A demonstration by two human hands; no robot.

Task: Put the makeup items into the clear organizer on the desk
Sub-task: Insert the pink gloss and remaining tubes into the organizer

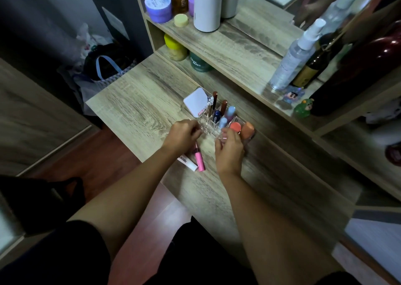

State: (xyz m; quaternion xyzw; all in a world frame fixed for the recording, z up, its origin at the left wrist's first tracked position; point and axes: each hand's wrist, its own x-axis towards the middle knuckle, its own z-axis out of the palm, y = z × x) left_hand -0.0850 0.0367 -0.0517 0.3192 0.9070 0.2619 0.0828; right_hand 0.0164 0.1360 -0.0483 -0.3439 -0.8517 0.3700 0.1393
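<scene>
From the head camera, the clear organizer (213,126) sits on the wooden desk (134,109), already holding upright tubes — a dark blue stick (216,116), pale blue tubes (230,112) and two orange caps (235,127). A white square compact (196,104) leans at its far left end. The left hand (184,136) curls against the organizer's near left edge; the right hand (230,150) curls at its near right side — whether either pinches anything is unclear. A pink tube (200,160) and a white tube (188,162) lie on the desk beneath the left wrist.
</scene>
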